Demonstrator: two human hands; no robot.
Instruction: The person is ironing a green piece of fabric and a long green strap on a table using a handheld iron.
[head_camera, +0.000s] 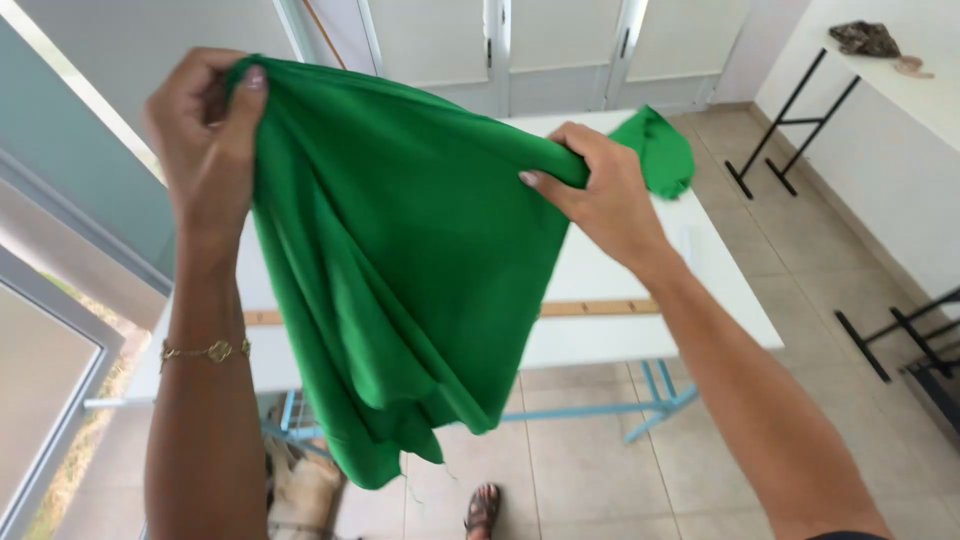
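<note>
Green cloth (400, 260) hangs in the air above and in front of the white table (720, 290), stretched between both hands, folds falling to a loose lower hem with stray threads. Left hand (205, 135) is closed on the cloth's upper left corner, thumb over the fabric. Right hand (600, 195) is clenched on a bunched edge; a short end of cloth sticks out beyond it. Gold bracelet (207, 351) sits on the left wrist.

Table: a wooden strip (600, 307) runs along the top near its front edge, blue frame (650, 400) beneath. No containers or labels discernible. Tiled floor (800, 250) lies open right of the table. Sandalled foot (482, 508) below the cloth's hem. A dark-legged shelf (900, 90) stands far right of the table, holding a dark crumpled item (865, 38).
</note>
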